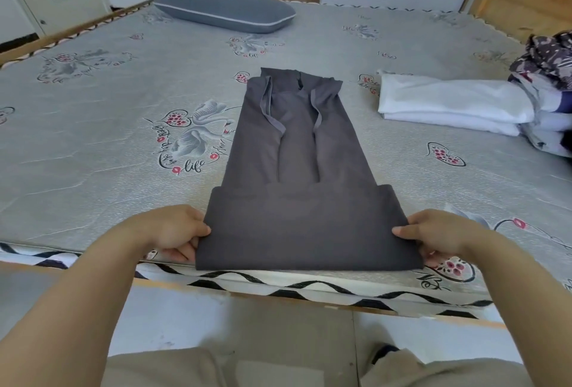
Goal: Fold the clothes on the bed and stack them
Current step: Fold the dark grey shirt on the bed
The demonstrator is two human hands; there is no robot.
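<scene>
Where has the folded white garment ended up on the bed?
In the head view, the folded white garment lies on the right side of the mattress, between the grey garment and the pile of patterned clothes.

"life" — script on mattress cover, other lettering unreadable

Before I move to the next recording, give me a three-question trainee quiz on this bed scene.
1. True or false: the left hand and right hand each grip a side of the dark grey garment.
2. Which end is folded over? A) near end B) far end
3. What lies right of the garment, nearest it: the folded white cloth or the grey pillow?

Key: 1 true; 2 A; 3 folded white cloth.
</scene>
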